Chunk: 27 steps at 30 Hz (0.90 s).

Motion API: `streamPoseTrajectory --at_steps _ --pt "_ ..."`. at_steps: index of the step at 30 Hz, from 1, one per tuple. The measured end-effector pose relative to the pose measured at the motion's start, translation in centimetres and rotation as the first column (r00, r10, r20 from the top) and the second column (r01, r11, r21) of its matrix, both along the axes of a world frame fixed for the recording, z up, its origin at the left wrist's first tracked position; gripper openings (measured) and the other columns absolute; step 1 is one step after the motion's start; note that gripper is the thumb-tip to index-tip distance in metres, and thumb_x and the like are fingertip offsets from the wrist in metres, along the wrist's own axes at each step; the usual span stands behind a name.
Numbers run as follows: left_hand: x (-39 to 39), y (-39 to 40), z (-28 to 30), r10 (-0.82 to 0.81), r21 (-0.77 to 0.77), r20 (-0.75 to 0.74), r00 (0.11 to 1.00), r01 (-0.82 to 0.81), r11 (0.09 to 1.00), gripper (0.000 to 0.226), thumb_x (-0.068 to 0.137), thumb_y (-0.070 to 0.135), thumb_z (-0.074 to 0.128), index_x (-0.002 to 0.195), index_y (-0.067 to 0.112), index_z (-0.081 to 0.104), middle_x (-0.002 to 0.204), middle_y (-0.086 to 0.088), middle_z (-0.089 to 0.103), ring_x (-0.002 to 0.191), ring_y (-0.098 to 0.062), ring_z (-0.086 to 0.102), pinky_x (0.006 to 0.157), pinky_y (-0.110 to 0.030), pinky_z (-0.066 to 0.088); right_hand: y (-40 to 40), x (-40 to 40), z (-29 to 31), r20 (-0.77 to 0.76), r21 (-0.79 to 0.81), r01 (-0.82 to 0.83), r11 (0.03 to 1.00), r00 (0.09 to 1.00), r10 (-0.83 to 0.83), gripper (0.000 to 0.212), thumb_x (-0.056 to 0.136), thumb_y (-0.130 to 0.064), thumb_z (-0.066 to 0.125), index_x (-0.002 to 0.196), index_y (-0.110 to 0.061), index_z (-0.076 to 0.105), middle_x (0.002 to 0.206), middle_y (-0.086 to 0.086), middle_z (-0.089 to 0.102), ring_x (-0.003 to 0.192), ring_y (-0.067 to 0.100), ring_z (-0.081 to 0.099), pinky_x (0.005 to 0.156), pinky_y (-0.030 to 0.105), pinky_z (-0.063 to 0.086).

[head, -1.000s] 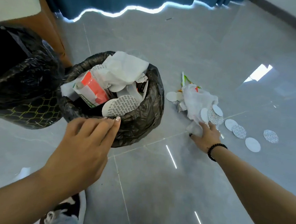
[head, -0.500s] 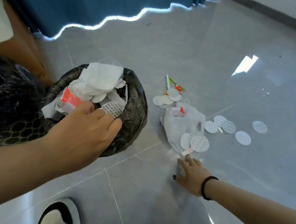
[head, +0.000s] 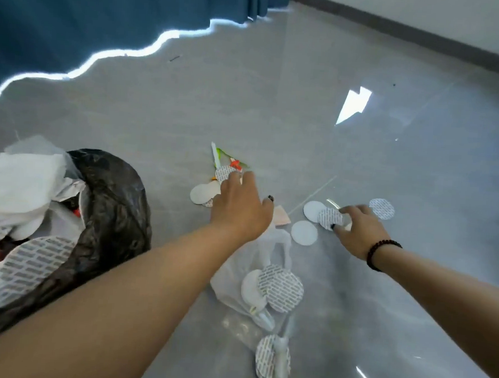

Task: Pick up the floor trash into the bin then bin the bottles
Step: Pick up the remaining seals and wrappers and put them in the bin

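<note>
1. The left hand (head: 241, 206) has left the bin (head: 115, 210) rim and is now reaching over the floor (head: 276, 117), its grip relaxed and wide, holding nothing, fingertips touching a printed disc (head: 224, 174).
2. The right hand (head: 360, 227) has let go of the white bag (head: 237, 278) and is now pinching another printed seal (head: 329, 218).
3. The bag is lying behind both grips, so both hands are gathering scattered pieces; no bottles are showing.

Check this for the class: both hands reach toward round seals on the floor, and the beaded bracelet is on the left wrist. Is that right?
Not quite. In the head view the beaded bracelet is on the right wrist, behind the right hand. The left hand wears none. Both do reach toward seals on the floor.
</note>
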<state>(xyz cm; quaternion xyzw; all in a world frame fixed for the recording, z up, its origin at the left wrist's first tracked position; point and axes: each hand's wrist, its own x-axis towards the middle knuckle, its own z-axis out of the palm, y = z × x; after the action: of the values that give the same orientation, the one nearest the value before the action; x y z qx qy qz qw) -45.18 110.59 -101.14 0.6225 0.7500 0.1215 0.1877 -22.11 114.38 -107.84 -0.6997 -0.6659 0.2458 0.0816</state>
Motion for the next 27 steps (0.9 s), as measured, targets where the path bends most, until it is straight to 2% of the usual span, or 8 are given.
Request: streamPoseTrajectory --at_steps 3,7,10,12,14,16,22,27 --pt "-0.3 2.5 -4.1 0.169 -0.004 0.083 0.982 -0.170 0.986 0.052 0.095 0.039 0.046 0.136 0.009 0.037 0.145 -0.013 0.031 0.135 -0.032 0.028 0.106 -0.044 0.030 3.6 3.5 -3.0 0.059 -0.072 0.137 0.988 0.989 -0.133 0.060 0.089 -0.041 0.057 0.142 -0.020 0.038 0.154 0.013 0.021 0.140 0.031 0.026 0.112 0.040 0.025" --pt "-2.8 3.6 -7.1 0.175 -0.029 0.061 0.983 -0.174 0.984 0.054 0.094 0.039 0.047 0.139 0.010 0.037 0.149 -0.011 0.029 0.138 -0.031 0.025 0.111 -0.045 0.029 4.0 5.5 -5.9 0.173 -0.124 0.104 0.987 0.981 -0.082 0.053 0.085 -0.051 0.052 0.129 -0.021 0.042 0.138 0.015 0.033 0.132 0.031 0.029 0.106 0.042 0.029" --pt "-4.4 4.6 -7.7 0.182 -0.071 0.034 0.983 -0.179 0.981 0.055 0.094 0.036 0.046 0.141 0.011 0.033 0.153 -0.012 0.022 0.142 -0.030 0.017 0.112 -0.046 0.026 2.0 4.5 -6.6 0.205 0.009 -0.038 0.999 0.978 0.035 0.060 0.086 -0.054 0.048 0.134 -0.018 0.038 0.142 0.012 0.031 0.138 0.028 0.021 0.111 0.044 0.025" --pt "-5.1 5.4 -7.9 0.189 -0.130 0.017 0.982 -0.185 0.974 0.059 0.095 0.036 0.045 0.146 0.014 0.025 0.158 -0.012 0.010 0.146 -0.029 0.007 0.114 -0.046 0.020 -0.5 3.2 -6.8 0.164 -0.019 -0.227 0.974 0.960 0.227 0.074 0.087 -0.059 0.039 0.147 -0.017 0.024 0.156 0.008 0.014 0.146 0.023 0.004 0.118 0.042 0.011" --pt "-5.7 6.5 -8.2 0.176 -0.170 0.002 0.984 -0.174 0.970 0.063 0.095 0.035 0.044 0.150 0.017 0.018 0.160 -0.011 -0.001 0.147 -0.030 -0.001 0.115 -0.047 0.015 -3.5 1.9 -6.5 0.129 -0.078 -0.421 0.904 0.895 0.428 0.096 0.078 -0.080 0.016 0.151 -0.020 0.005 0.158 -0.001 -0.009 0.145 0.016 -0.014 0.119 0.032 -0.005" --pt "-6.0 7.6 -8.7 0.137 -0.190 0.003 0.991 -0.134 0.973 0.065 0.095 0.033 0.042 0.152 0.023 0.012 0.161 -0.007 -0.007 0.147 -0.031 -0.005 0.117 -0.048 0.013 -5.3 0.9 -6.2 0.098 -0.068 -0.492 0.868 0.862 0.497 0.105 0.065 -0.088 -0.008 0.149 -0.025 -0.004 0.153 -0.004 -0.022 0.142 0.012 -0.025 0.115 0.025 -0.012" --pt "-7.2 10.6 -11.5 -0.083 -0.354 -0.047 0.995 0.061 0.933 0.060 0.094 0.052 0.027 0.150 0.037 0.012 0.161 -0.003 -0.009 0.145 -0.041 -0.005 0.116 -0.054 0.011 0.5 -2.4 -5.8 0.086 0.033 -0.519 0.854 0.853 0.515 0.100 0.066 -0.085 -0.012 0.150 -0.030 -0.002 0.151 -0.007 -0.026 0.139 0.013 -0.029 0.116 0.030 -0.009" --pt "-7.5 8.7 -12.9 -0.189 -0.430 -0.114 0.975 0.123 0.895 0.070 0.084 0.067 0.010 0.149 0.040 0.008 0.161 -0.004 -0.011 0.146 -0.036 -0.012 0.115 -0.059 0.007 2.0 -5.3 -6.3 0.184 -0.118 -0.682 0.722 0.699 0.691 0.104 0.065 -0.081 -0.013 0.151 -0.023 -0.004 0.158 0.000 -0.014 0.142 0.019 -0.023 0.119 0.039 -0.007"
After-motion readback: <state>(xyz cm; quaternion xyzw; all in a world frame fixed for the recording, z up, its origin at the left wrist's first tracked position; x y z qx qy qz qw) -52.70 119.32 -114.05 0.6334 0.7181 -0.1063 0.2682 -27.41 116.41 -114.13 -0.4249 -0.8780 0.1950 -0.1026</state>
